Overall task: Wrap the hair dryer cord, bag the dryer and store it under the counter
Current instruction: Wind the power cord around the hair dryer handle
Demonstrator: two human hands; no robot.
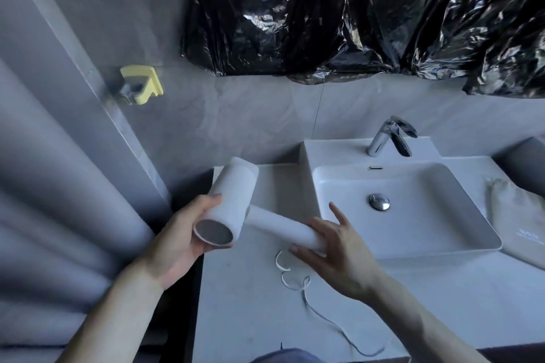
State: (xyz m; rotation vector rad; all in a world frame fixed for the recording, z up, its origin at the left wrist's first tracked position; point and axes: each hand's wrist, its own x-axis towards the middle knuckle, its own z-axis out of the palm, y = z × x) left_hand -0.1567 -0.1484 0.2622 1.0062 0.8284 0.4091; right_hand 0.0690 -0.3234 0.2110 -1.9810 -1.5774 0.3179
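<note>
A white hair dryer is held above the counter's left part, its grey rear grille facing me. My left hand grips the barrel from the left side. My right hand is wrapped round the lower end of the handle, index finger pointing up. The thin white cord drops from the handle end, loops on the counter and trails to its front edge at the right. A pale cloth bag lies flat on the counter right of the sink.
A white rectangular sink with a chrome faucet takes up the counter's right part. Black plastic sheeting covers the wall above. A yellow holder is fixed to the wall at the left. A grey curtain hangs at the far left.
</note>
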